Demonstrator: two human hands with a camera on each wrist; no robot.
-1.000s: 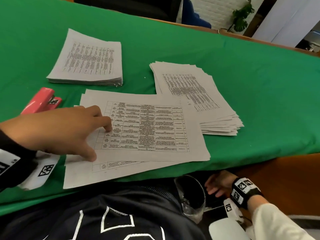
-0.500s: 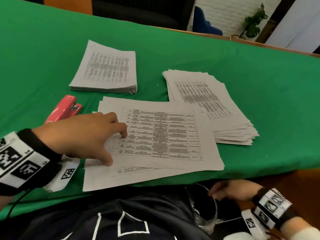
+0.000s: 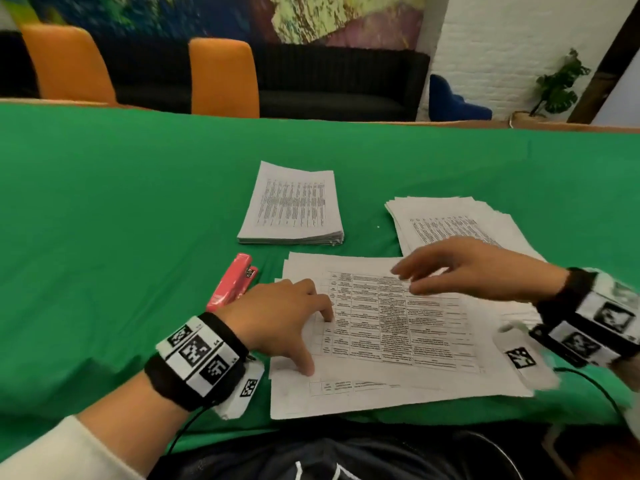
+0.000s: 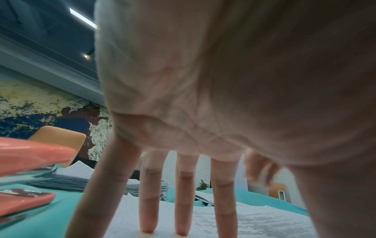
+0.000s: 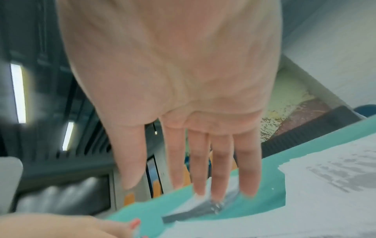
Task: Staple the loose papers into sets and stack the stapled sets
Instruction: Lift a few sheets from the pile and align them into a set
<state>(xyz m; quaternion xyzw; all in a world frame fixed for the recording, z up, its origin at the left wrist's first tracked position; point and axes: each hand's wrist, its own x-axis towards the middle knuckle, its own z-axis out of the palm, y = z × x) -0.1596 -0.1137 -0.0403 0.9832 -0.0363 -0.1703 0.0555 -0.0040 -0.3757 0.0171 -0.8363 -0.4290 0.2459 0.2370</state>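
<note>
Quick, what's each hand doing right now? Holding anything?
Left hand: open, straight fingers pressing on the white printed sheets.
Right hand: open, holding nothing, above those sheets.

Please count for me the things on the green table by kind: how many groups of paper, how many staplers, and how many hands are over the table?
Groups of paper: 3 (neat stack, fanned stack, loose sheets in front)
Staplers: 1 (red stapler)
Hands: 2 (left hand presses on the loose sheets, right hand above them)
Total: 6

papers (image 3: 398, 327): matt paper | stapler (image 3: 232, 283): glossy pink plastic | tablecloth (image 3: 121, 202): matt green cloth
</note>
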